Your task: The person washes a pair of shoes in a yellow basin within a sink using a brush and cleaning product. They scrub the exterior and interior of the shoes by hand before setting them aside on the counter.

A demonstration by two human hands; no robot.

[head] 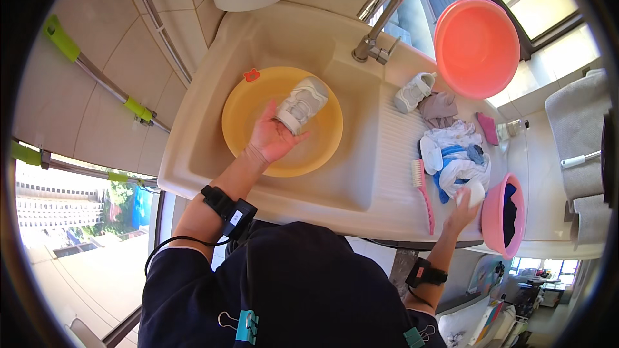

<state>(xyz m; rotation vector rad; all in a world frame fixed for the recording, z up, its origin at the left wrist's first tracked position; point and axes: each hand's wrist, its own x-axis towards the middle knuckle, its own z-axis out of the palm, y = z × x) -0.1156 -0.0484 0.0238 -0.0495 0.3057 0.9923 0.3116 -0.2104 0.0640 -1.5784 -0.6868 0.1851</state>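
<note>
On the fingers of my left hand [273, 141], palm up, rests a small white-and-grey shoe [303, 102]. Both are above a yellow basin [234, 140] that stands in the sink [355, 154]. The thumb and little finger are spread; the other fingers are hidden by the shoe. Far to the right, my right hand [463, 213] holds a smooth white object [472, 194], perhaps a bar of soap, at the near edge of a clothes pile. A matching shoe [415, 92] lies on the ribbed washboard. Nearer me is a pink-handled scrub brush [425, 197].
White and blue clothes [457, 164] and a taupe cloth [438, 108] lie on the right ledge. A pink tub [489, 220] holds dark fabric. Coral basins [476, 48] stand by the window. A chrome faucet [379, 29] rises behind the sink; mop poles [104, 79] lean left.
</note>
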